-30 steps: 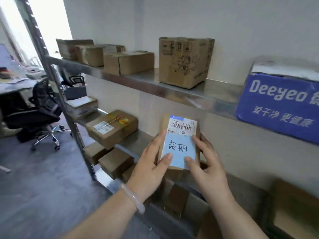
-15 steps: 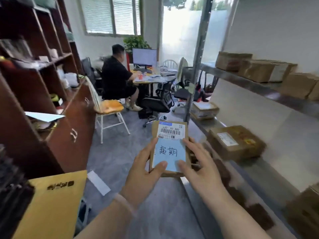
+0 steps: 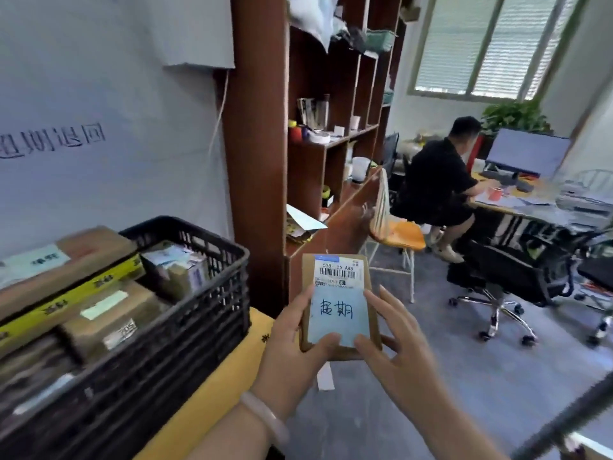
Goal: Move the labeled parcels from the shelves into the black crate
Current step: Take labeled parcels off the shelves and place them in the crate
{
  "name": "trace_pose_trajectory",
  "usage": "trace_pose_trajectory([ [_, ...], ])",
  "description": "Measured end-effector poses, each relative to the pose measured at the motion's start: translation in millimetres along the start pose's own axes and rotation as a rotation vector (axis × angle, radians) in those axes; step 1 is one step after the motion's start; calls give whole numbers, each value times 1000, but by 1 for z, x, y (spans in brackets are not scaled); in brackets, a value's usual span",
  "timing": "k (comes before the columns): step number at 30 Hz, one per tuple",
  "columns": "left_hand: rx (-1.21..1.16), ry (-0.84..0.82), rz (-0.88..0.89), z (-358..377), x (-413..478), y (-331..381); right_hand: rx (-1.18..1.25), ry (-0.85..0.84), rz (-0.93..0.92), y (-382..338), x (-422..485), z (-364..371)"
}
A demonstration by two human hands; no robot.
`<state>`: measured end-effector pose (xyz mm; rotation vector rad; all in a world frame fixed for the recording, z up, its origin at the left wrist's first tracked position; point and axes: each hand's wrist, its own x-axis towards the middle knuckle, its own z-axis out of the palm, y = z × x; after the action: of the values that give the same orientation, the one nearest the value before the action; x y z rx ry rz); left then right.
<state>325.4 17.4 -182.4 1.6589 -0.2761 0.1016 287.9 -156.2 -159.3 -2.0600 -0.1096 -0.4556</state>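
I hold a small brown parcel (image 3: 338, 303) upright in front of me, with a barcode label and a blue note with handwriting on its face. My left hand (image 3: 292, 356) grips its left side, thumb on the front. My right hand (image 3: 398, 353) grips its right side, thumb on the lower edge of the note. The black crate (image 3: 185, 327) stands to the left of the parcel, close by, piled with several labeled cardboard parcels (image 3: 83, 287). The metal shelves are out of view.
The crate rests on a yellow box (image 3: 212, 386). Behind it rises a brown wooden shelf unit (image 3: 258, 144). A person in black (image 3: 438, 180) sits at a desk (image 3: 537, 200) to the right. A white chair (image 3: 394, 234) and a black office chair (image 3: 507, 273) stand on the grey floor.
My view has swung left from the metal shelves across the room to the black crate. Both hands kept hold of the parcel and carried it along.
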Motion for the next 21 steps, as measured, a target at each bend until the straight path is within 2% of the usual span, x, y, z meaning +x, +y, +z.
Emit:
trace_pose_trajectory([
  [5,85,219,-29,0,34,-2,-50,-212,-87,16,66,3],
  [10,114,413,-123,-11,50,-12,44,-404,-112,25,115,29],
  [17,155,563,-163,-81,88,-13,116,-539,-271,12,163,110],
  [21,140,642,-177,-130,120,-16,144,-570,-242,-2,198,157],
])
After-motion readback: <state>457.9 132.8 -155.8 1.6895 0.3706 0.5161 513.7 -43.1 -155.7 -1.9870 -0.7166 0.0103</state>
